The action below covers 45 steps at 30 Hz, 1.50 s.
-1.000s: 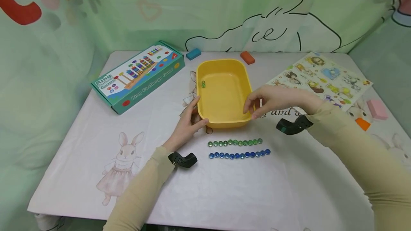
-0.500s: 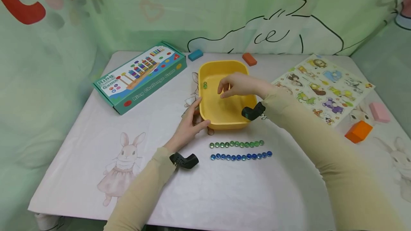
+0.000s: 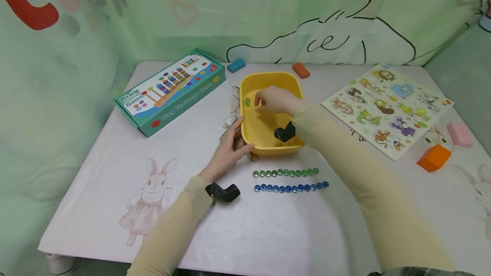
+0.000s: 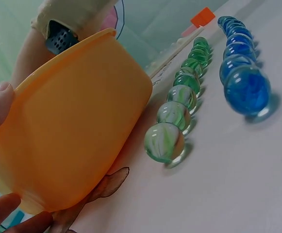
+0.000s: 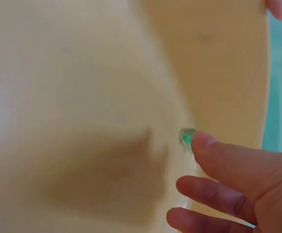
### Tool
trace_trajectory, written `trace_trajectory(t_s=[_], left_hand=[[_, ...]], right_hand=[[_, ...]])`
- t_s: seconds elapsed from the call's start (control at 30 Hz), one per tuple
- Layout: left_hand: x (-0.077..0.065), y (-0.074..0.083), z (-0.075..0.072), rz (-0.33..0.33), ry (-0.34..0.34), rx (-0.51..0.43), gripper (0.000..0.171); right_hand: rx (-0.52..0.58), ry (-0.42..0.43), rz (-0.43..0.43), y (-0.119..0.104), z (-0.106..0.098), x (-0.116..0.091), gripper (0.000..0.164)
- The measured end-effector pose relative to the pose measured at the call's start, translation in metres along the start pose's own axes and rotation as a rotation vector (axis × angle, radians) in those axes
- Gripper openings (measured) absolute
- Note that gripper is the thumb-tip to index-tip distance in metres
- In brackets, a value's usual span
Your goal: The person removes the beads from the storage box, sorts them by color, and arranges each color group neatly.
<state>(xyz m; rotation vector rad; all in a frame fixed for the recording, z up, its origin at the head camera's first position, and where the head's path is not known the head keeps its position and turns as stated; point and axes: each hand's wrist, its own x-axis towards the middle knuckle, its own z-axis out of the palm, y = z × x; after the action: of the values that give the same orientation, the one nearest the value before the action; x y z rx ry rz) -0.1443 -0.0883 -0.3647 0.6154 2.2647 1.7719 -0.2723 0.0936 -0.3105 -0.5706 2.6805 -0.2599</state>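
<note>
My left hand holds the near left corner of a yellow plastic tub, thumb and fingers on its outer wall and rim. My right hand reaches down inside the tub, its fingers loosely bent with nothing held. Two green marbles lie against the tub's left inner wall, just left of those fingertips. From the right wrist, a green marble shows right by the thumb tip, partly covered. In front of the tub lie a row of green marbles and, nearer, a row of blue marbles.
A green ring game box lies at the back left. Blue and red-orange blocks sit behind the tub. To the right are an animal puzzle board, an orange block and a pink block.
My right hand has moved left from the tub's right rim into the tub, toward the green marbles at its left wall. The left hand has stayed on the tub's corner.
</note>
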Motion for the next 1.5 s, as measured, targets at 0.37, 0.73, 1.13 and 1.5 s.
trace_trajectory(t_s=[0.37, 0.73, 1.13, 1.5], left_hand=[[0.001, 0.002, 0.0, 0.007, 0.003, 0.001, 0.075], [0.0, 0.0, 0.002, -0.004, 0.004, 0.004, 0.075], [0.0, 0.001, 0.001, -0.006, 0.0, -0.002, 0.074], [0.009, -0.03, 0.003, 0.003, 0.016, 0.008, 0.077]], right_hand=[[-0.025, -0.011, 0.015, -0.009, 0.009, 0.014, 0.05], [-0.069, 0.023, -0.059, -0.012, 0.015, 0.016, 0.021], [-0.037, -0.013, -0.096, -0.018, 0.019, 0.009, 0.021], [-0.038, -0.069, -0.195, -0.006, -0.007, -0.035, 0.015]])
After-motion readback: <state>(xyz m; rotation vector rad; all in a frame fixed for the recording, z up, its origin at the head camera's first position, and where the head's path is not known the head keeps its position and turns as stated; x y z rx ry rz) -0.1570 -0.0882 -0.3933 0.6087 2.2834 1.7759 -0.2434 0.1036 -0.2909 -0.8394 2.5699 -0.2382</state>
